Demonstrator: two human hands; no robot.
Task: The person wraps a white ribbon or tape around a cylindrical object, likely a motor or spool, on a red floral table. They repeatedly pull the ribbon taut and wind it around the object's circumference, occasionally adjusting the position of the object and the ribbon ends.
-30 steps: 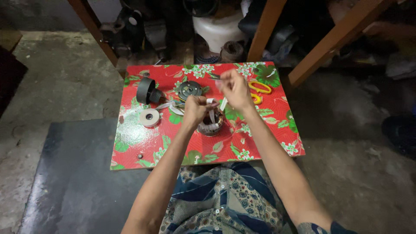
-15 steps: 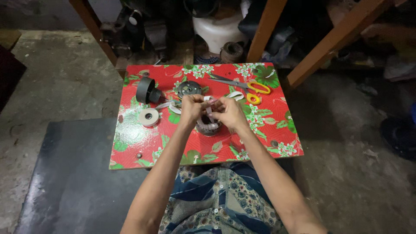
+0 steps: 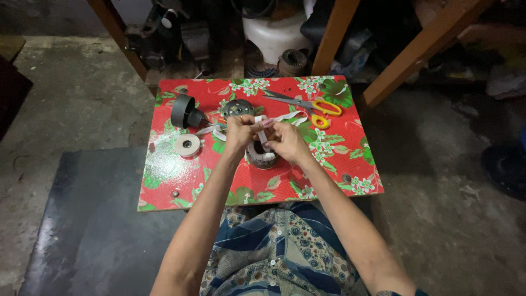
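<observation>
White tape strip [image 3: 263, 134] is being pinched between my left hand [image 3: 239, 133] and right hand [image 3: 287, 141], just above the round metal stator [image 3: 261, 157] sitting on the red floral tabletop [image 3: 181, 181].

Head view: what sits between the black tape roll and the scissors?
In the head view, a round grey metal part lies between the black tape roll and the scissors, with a white strip trailing just below that line.
</observation>
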